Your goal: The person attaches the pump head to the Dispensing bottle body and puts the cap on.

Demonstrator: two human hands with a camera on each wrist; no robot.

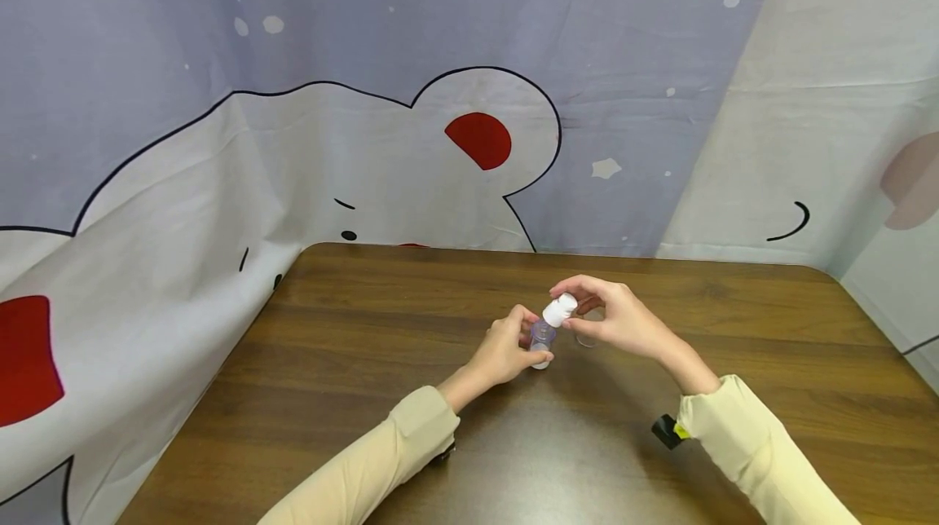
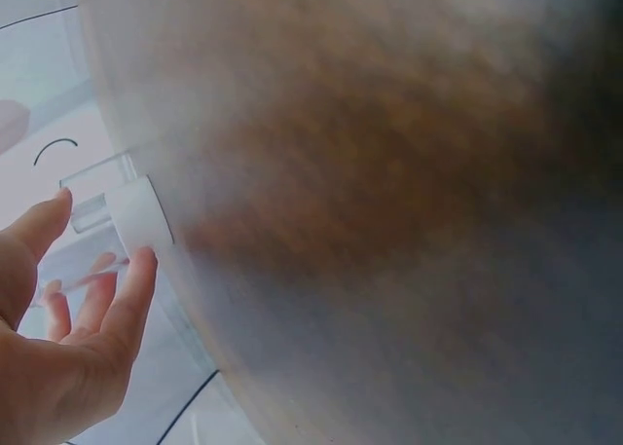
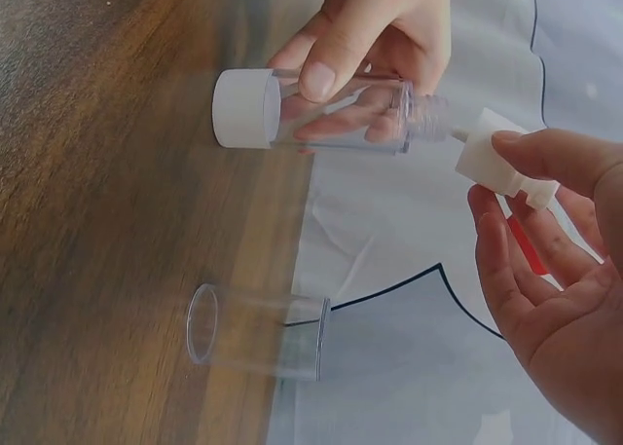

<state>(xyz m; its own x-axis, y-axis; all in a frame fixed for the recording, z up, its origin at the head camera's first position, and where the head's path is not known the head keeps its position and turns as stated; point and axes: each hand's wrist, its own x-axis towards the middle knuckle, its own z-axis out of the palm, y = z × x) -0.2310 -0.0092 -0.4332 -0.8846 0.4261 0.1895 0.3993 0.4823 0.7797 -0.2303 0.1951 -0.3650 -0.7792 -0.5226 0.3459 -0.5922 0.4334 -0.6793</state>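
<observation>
My left hand point(image 1: 506, 350) grips a small clear bottle point(image 3: 341, 114) with a white base point(image 3: 243, 109), thumb on the near side and fingers behind it. The bottle's bare threaded neck point(image 3: 428, 119) points toward my right hand point(image 1: 619, 321). Between thumb and fingertips, the right hand pinches a white pump top point(image 3: 492, 158), tilted right at the neck. A thin stem point(image 3: 458, 133) shows between pump top and neck in the right wrist view. The left wrist view catches the white base point(image 2: 141, 216) beside the left fingers.
A clear cylindrical cap point(image 3: 258, 328) stands on the wooden table point(image 1: 352, 329) beyond the bottle, partly behind the right hand in the head view. A printed curtain point(image 1: 352, 150) hangs along the table's far edge and left side.
</observation>
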